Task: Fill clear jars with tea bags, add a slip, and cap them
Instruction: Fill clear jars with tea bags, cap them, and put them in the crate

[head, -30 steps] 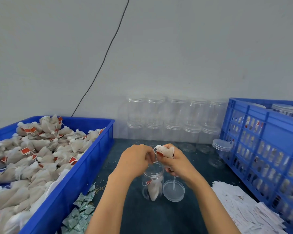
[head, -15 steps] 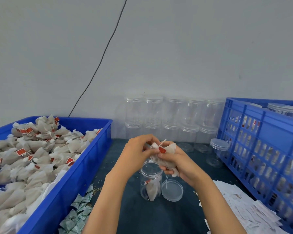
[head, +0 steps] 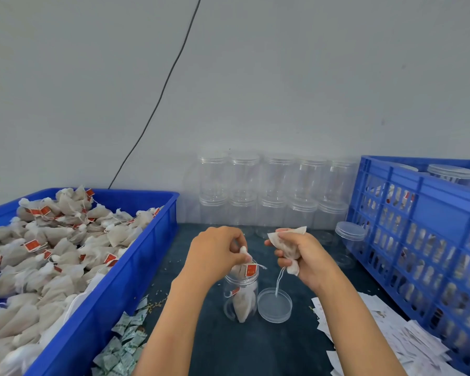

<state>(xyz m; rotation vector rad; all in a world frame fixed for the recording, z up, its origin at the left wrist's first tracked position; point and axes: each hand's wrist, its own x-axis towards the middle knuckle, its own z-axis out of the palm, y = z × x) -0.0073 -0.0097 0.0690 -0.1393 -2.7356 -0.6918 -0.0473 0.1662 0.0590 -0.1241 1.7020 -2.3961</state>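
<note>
- Fingers [head: 238, 246] of the left hand [head: 215, 252] are curled and pinching the knotted top of a tea bag [head: 242, 270], which hangs into the mouth of the open jar [head: 240, 298]; its red tag [head: 251, 270] lies over the jar's rim.
- Right hand [head: 305, 256] is closed around a second tea bag [head: 286, 246], held up just right of the jar and apart from the left hand; a white string [head: 280, 279] dangles from it toward the lid.
- Clear jar stands upright on the dark tabletop [head: 255, 348], near the middle, with another tea bag already inside it reaching the bottom.
- Clear lid [head: 274, 305] lies flat on the tabletop, touching or just beside the jar on its right.
- Blue tray [head: 114, 291] at the left is heaped with tea bags bearing red tags.
- Small green-and-white sachets [head: 125, 337] lie scattered on the tabletop along the tray's near right side.
- White paper slips [head: 391, 335] are spread in a loose pile at the near right.
- Blue slotted crate [head: 423, 213] stands at the far right, with capped jars showing through its slots and above its rim.
- Empty capped jars [head: 272, 191] are stacked two high along the far wall, between tray and crate; one more capped jar [head: 347, 240] stands just in front of the crate.
- Black cable [head: 160, 96] runs slantwise down the grey wall toward the tray.
</note>
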